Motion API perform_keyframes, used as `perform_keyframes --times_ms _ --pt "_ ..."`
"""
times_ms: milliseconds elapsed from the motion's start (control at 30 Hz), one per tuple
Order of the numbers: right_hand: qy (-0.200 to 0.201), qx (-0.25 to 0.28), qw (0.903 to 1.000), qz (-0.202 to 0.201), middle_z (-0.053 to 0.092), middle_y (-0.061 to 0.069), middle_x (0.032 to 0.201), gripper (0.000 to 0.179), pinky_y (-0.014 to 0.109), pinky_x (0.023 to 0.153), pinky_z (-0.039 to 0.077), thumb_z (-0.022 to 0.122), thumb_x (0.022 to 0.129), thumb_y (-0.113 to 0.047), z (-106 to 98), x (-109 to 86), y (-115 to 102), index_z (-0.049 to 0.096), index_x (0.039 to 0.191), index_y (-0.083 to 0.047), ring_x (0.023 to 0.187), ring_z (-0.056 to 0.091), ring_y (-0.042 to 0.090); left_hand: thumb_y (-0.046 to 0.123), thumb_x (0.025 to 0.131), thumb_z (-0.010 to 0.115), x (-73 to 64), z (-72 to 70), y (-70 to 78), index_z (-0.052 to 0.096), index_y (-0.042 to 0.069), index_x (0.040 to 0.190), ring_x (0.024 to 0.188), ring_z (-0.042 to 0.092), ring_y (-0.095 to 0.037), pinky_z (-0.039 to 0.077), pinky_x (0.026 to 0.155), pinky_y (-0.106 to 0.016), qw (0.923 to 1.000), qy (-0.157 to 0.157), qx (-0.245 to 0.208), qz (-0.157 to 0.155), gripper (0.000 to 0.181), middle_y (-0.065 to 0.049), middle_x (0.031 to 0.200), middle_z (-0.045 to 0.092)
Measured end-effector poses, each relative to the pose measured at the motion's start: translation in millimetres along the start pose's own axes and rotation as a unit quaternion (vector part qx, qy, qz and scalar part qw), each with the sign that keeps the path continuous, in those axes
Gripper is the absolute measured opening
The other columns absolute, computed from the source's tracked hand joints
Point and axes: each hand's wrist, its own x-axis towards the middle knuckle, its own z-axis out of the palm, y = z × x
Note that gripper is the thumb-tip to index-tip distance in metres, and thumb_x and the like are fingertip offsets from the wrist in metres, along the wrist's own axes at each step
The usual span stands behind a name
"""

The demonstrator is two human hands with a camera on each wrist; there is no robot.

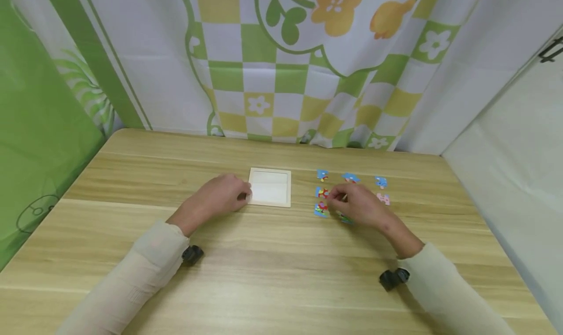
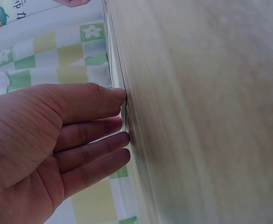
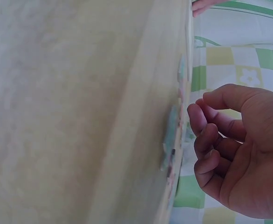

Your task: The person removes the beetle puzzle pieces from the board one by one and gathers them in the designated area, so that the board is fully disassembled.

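Observation:
A square pale wooden frame (image 1: 269, 205) with a white inside lies on the table. At its left edge, the fingertips of my left hand (image 1: 223, 194) touch the rim; in the left wrist view the left hand (image 2: 57, 130) has its fingers nearly straight. My right hand (image 1: 358, 204) is over several colourful jigsaw pieces, its fingertips beside a red-and-blue jigsaw piece (image 1: 322, 192). Another jigsaw piece (image 1: 321, 209) is just below it. In the right wrist view, the right hand (image 3: 243, 144) is loosely curled, with nothing visible between thumb and fingers. The hand partly covers a green jigsaw piece (image 1: 346, 219).
Beyond the right hand lie a blue jigsaw piece (image 1: 350, 177), another blue jigsaw piece (image 1: 380, 181) and a pink jigsaw piece (image 1: 383, 198). The wooden table (image 1: 281, 276) meets a checked curtain (image 1: 290, 91) at the back. A white surface (image 1: 510, 144) stands at the right.

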Motion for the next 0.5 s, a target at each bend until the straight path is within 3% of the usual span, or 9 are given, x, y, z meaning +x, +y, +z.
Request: perform_keyframes --times_ms 200,300,367,400,467,500 --pt "0.023 -0.018 0.9996 -0.003 0.071 -0.001 0.093 0.008 0.031 0.068 0.052 0.069 0.099 -0.014 -6 -2.3 -1 0.076 0.100 -0.010 0.077 0.063 0.014 0.001 0.095 0.069 -1.1 0.1 0.4 0.062 0.011 0.077 0.061 0.042 -0.010 0.037 0.058 -0.025 1.0000 0.004 -0.006 -0.004 0.021 0.003 0.066 0.049" --pt "0.029 -0.024 0.9992 -0.015 0.072 0.000 0.097 0.011 0.032 0.067 0.052 0.068 0.100 -0.014 -9 -3.1 -2 0.075 0.106 -0.009 0.079 0.064 0.015 0.010 0.096 0.070 -3.0 -2.7 1.1 0.072 0.006 0.097 0.070 0.056 -0.014 0.047 0.064 -0.029 0.9999 -0.006 0.007 -0.009 0.004 -0.004 0.084 0.069" --pt "0.027 -0.031 0.9987 -0.031 0.073 0.003 0.104 0.016 0.035 0.070 0.054 0.068 0.100 -0.016 -11 -3.2 -3 0.073 0.114 -0.008 0.084 0.066 0.018 0.021 0.098 0.072 -4.5 -7.0 2.0 0.073 0.005 0.121 0.095 0.069 -0.021 0.057 0.081 -0.037 0.9996 -0.017 0.015 -0.013 0.028 -0.010 0.118 0.074" --pt "0.024 -0.034 0.9982 -0.043 0.073 0.005 0.109 0.022 0.038 0.072 0.056 0.069 0.101 -0.018 -12 -3.2 -3 0.071 0.120 -0.007 0.088 0.068 0.020 0.028 0.099 0.071 -4.9 -9.3 2.5 0.068 0.006 0.133 0.112 0.068 -0.026 0.056 0.092 -0.042 0.9995 -0.023 0.015 -0.014 0.041 -0.012 0.135 0.067" --pt "0.015 -0.041 0.9964 -0.073 0.069 0.010 0.126 0.039 0.044 0.084 0.057 0.071 0.100 -0.022 -12 -2.9 -3 0.063 0.135 -0.006 0.105 0.068 0.027 0.040 0.100 0.069 -5.2 -13.0 2.9 0.053 0.010 0.152 0.140 0.051 -0.032 0.046 0.111 -0.050 0.9996 -0.024 0.012 -0.006 0.062 -0.012 0.160 0.045" --pt "0.010 -0.045 0.9951 -0.088 0.064 0.013 0.136 0.049 0.048 0.092 0.056 0.072 0.100 -0.025 -12 -2.6 -4 0.058 0.143 -0.006 0.115 0.066 0.031 0.044 0.100 0.067 -4.6 -14.2 3.0 0.047 0.012 0.157 0.147 0.041 -0.035 0.040 0.115 -0.053 0.9998 -0.022 0.004 0.003 0.068 -0.012 0.164 0.039"
